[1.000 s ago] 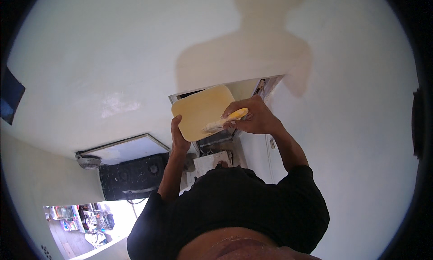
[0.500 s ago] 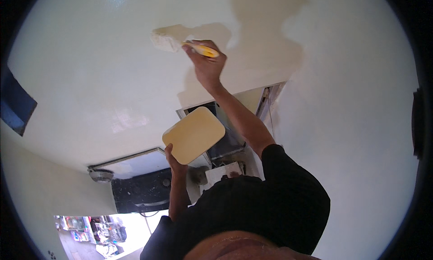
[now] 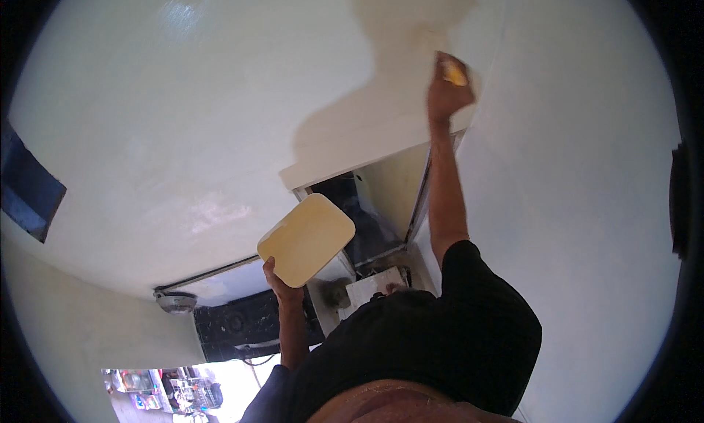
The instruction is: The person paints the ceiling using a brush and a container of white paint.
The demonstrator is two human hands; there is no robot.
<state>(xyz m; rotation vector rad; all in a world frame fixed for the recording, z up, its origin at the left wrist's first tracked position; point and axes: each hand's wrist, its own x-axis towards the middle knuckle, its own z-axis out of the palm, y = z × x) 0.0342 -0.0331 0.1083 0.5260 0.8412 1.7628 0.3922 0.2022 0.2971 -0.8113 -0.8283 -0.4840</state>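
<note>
My right hand [image 3: 447,99] is raised against the pale wall, closed around the yellow handle of a paintbrush [image 3: 455,74]. The brush's bristle end is hard to make out against the wall near the corner. Lower and to the left, my left hand [image 3: 283,282] grips a cream plastic tub [image 3: 309,236] by its lower left edge, thumb over the rim. Its shallow inside faces up, and I cannot tell how much paint is in it.
The wall [image 3: 242,93] meets another white wall [image 3: 579,166] at a corner to the right. Below lies a doorway [image 3: 374,210]. A dark blue opening [image 3: 29,184] is at far left, a round lamp [image 3: 176,302] lower left, and shelves of goods [image 3: 176,390] stand beyond.
My right hand has swept the brush rightward along the wall to near the corner. The tub in my left hand appears slightly lower and further left as the view shifts.
</note>
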